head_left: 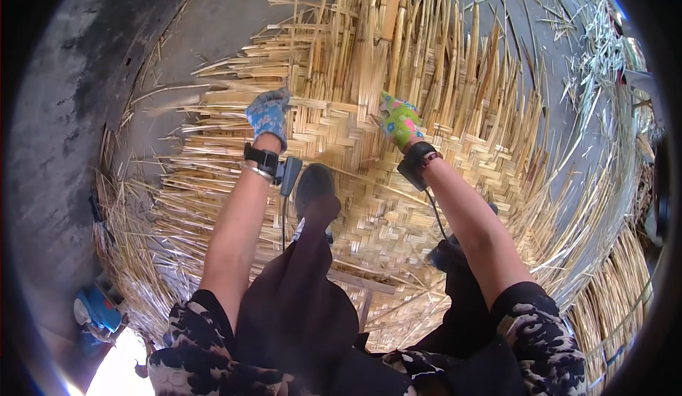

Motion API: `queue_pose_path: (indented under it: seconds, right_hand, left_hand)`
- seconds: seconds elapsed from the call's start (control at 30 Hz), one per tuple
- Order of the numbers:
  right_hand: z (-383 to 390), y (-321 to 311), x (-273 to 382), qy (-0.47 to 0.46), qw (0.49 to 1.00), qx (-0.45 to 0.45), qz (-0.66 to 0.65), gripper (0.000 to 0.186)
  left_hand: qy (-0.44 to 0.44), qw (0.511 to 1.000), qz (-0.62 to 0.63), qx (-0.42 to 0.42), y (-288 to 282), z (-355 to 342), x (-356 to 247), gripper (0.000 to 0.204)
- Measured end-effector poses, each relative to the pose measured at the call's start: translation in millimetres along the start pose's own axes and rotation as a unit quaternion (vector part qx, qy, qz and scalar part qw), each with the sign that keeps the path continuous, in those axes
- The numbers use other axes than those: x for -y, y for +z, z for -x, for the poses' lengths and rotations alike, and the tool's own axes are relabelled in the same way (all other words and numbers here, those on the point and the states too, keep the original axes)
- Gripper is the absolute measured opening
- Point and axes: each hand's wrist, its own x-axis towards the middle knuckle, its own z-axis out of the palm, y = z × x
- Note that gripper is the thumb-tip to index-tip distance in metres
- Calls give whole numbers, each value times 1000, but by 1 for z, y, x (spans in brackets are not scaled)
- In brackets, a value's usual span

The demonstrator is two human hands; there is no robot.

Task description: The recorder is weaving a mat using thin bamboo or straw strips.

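Observation:
A woven mat of pale yellow reed strips (380,211) lies beneath me, with long unwoven ends fanning out at the top and sides. My left hand (268,112), in a blue floral glove, is closed on a flat reed strip (320,105) lying crosswise near the upper weave. My right hand (399,120), in a green floral glove, is curled closed at that strip's right end, beside upright reeds (383,48); its fingertips are partly hidden. Both wrists carry black devices with cables. My dark shoe (315,183) rests on the mat between my arms.
Grey concrete floor (71,133) shows around the mat, with loose straw along its edges. A bundle of reeds (611,289) lies at the lower right. A blue and white object (99,307) stands at the lower left. Loose pale leaves (590,41) are heaped at the upper right.

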Motion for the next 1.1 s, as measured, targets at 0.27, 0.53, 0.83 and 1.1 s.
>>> queue_pose_path:
  seconds: [0.27,0.53,0.83,1.1]
  right_hand:
    - [3,-3,46,20,986,-144,-85,47]
    - [-17,33,75,-122,980,36,154,34]
    - [-13,45,59,-25,997,-70,26,21]
    - [-13,39,53,29,995,-65,-69,19]
  left_hand:
    - [-25,990,120,70,-21,-14,9,12]
    - [106,976,95,166,-25,-7,-16,17]
    - [13,942,2,336,22,-29,-40,21]
    - [190,858,-412,242,58,-27,-34,78]
